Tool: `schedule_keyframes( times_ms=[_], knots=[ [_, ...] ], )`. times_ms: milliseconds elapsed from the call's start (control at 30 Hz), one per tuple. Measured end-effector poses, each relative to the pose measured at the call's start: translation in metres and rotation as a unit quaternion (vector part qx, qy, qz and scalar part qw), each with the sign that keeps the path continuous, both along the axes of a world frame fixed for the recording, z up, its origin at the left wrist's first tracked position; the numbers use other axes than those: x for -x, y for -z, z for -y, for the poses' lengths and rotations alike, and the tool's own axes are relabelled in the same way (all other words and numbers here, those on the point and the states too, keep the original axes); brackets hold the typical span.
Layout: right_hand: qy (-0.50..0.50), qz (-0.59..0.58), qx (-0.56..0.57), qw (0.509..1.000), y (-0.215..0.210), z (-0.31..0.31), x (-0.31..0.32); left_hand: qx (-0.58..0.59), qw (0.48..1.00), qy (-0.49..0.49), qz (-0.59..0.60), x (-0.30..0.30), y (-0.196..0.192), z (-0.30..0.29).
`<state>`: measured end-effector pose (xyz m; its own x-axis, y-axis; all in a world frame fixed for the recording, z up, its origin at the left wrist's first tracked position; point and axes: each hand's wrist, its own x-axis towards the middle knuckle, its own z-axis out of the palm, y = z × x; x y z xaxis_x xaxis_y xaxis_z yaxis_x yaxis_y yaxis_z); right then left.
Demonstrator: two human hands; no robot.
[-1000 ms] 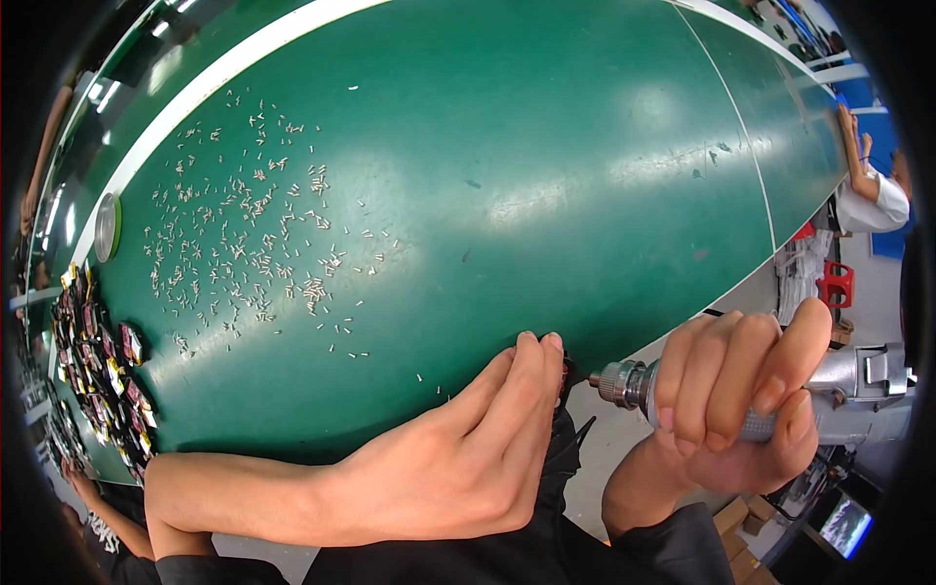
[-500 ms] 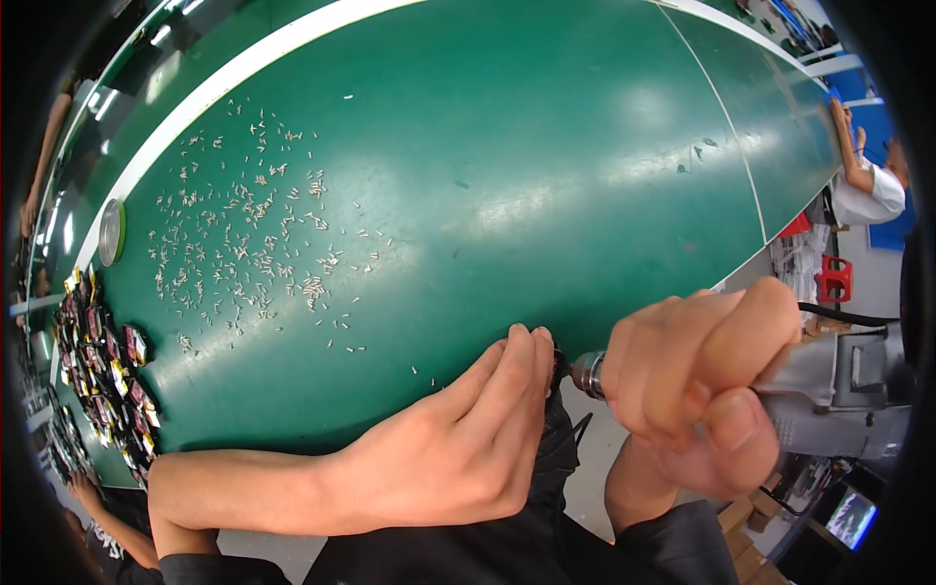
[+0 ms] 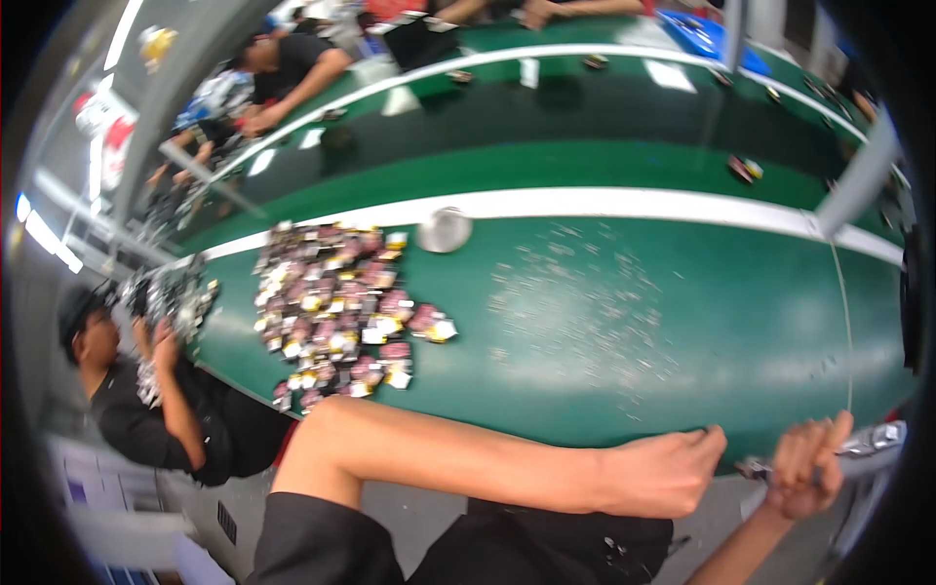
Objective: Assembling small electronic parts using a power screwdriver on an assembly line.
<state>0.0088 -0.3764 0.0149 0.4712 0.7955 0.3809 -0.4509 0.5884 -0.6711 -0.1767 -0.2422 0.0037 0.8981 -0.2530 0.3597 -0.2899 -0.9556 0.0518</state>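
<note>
Head view: right hand [image 3: 807, 468] grips metal tool [image 3: 863, 444], left hand [image 3: 663, 475] curled, holding nothing visible, at desk [image 3: 604, 390] edge; blur, tool may slip toward left fingers.

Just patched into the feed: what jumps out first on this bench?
The heap of small dark packets lies on the left of the green table, with tiny screws scattered to its right. At the near edge, the left hand rests on the table, the right hand grips a metal driver.

Left hand [image 3: 655, 475] on green table [image 3: 585, 292] (edge), right hand [image 3: 807, 466] gripping tool [image 3: 866, 442]
</note>
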Motion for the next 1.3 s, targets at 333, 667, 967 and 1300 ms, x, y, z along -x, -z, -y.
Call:
schedule_keyframes(
  times_ms=[333,667,967,1300],
  knots=[
    [0.058,-0.083,0.023,0.995,0.031,-0.004,0.016,-0.024,0.864,-0.495,0.091,0.226,-0.033,-0.118],
    [0.053,-0.185,0.037,0.981,0.041,-0.011,0.023,-0.017,0.813,-0.579,0.067,0.250,-0.050,-0.124],
    [0.032,-0.240,0.012,0.970,0.040,-0.004,0.021,0.064,0.898,-0.436,-0.015,0.152,-0.012,-0.081],
    [0.017,-0.233,0.002,0.972,0.039,0.000,0.020,0.003,0.919,-0.393,-0.025,0.146,-0.004,-0.089]
  ],
)
